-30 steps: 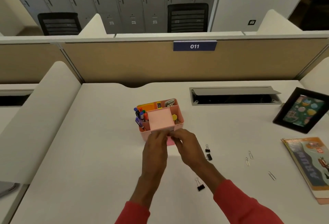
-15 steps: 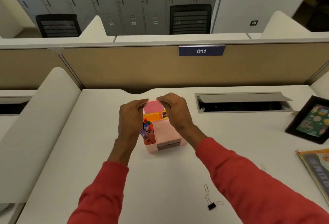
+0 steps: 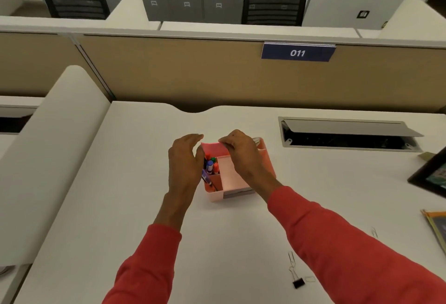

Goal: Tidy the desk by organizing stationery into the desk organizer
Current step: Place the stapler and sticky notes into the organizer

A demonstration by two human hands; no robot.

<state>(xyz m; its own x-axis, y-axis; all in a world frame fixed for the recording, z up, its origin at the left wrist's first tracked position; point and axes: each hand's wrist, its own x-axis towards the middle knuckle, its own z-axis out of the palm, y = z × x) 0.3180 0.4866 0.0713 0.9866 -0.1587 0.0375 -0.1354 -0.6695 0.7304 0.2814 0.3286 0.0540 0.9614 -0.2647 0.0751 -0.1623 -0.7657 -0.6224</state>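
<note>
A pink desk organizer [image 3: 216, 197] stands mid-desk. Coloured pens [image 3: 210, 165] fill its left compartment and a pale pink note block [image 3: 232, 173] lies in its middle one. Both my hands hold a darker pink sticky note pad [image 3: 214, 147] low over the organizer's back compartment. My left hand [image 3: 184, 158] pinches the pad's left corner between fingers and thumb. My right hand [image 3: 241, 152] grips its right side, fingers curled over the top edge. A black binder clip [image 3: 298, 282] and paper clips [image 3: 291, 256] lie on the desk at the near right, beside my right sleeve.
An open cable hatch [image 3: 347, 134] is set in the desk at the back right. A dark picture frame [image 3: 432, 178] and a colourful booklet [image 3: 437, 227] sit at the right edge. A tan partition [image 3: 193, 74] closes the back, and a white divider [image 3: 48, 158] the left.
The hands lifted the darker pink pad from the organizer's near side, carried it over the top to the back compartment, and have now lowered it there.
</note>
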